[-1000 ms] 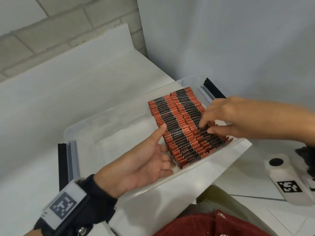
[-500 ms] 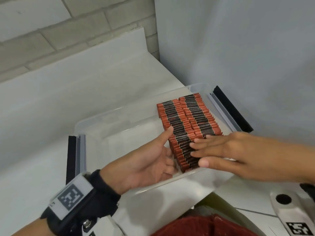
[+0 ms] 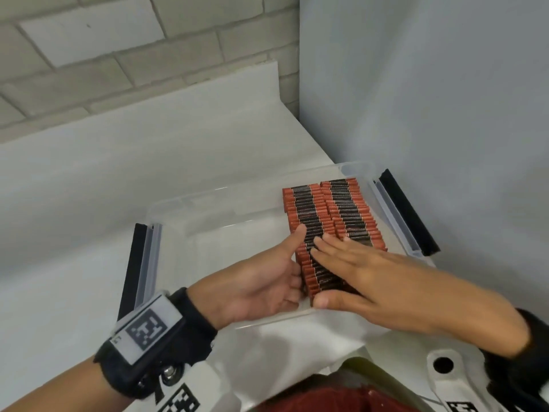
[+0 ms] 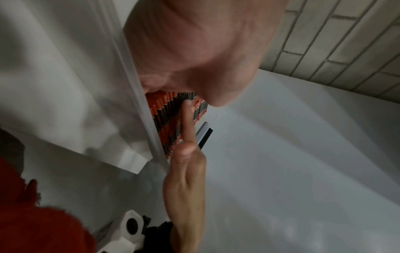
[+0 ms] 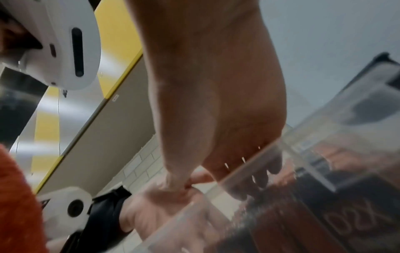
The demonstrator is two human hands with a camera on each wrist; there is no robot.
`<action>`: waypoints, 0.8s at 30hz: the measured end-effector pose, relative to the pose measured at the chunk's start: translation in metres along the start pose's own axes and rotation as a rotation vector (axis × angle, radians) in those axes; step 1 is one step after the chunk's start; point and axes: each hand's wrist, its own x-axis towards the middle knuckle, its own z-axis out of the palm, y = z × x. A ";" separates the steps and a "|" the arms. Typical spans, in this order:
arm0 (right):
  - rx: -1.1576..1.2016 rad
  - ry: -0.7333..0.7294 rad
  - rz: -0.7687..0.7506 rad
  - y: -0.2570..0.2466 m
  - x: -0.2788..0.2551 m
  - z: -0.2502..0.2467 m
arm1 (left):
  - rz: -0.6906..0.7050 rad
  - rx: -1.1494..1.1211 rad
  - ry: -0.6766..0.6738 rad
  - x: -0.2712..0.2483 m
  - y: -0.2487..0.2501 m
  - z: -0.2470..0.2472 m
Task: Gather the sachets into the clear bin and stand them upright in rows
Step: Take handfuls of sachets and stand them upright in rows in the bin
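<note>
Red and black sachets [image 3: 326,209] stand on edge in two tight rows at the right end of the clear bin [image 3: 208,203]. My left hand [image 3: 267,278] lies inside the bin, palm toward the left side of the rows, thumb up against them, fingers straight. My right hand [image 3: 350,269] lies flat on top of the near part of the rows, fingers straight, thumb at the near end. The left wrist view shows the sachets [image 4: 171,119] under a straight finger of the right hand [image 4: 186,123]. Through the bin wall [image 5: 303,171] the right wrist view shows blurred fingers.
The bin sits on a white counter [image 3: 74,278] in a corner between a brick wall [image 3: 118,55] and a grey panel [image 3: 430,99]. Black latches [image 3: 407,212] flank the bin's two ends. The bin's left half holds nothing.
My right hand has slid from the far right of the rows toward me and now lies flat over their near end. The left hand stays against the rows' left side.
</note>
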 end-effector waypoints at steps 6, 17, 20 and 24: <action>0.025 0.008 0.036 -0.001 0.002 0.000 | 0.032 0.030 0.075 -0.005 0.005 -0.003; 0.051 -0.013 0.068 -0.010 0.005 0.003 | 0.154 -0.076 0.185 0.002 0.014 0.000; 0.036 -0.019 0.050 -0.014 0.005 0.002 | 0.183 -0.099 0.162 0.002 0.015 -0.001; 0.012 -0.050 0.033 -0.013 0.007 0.001 | 0.168 -0.116 0.113 0.001 0.013 0.006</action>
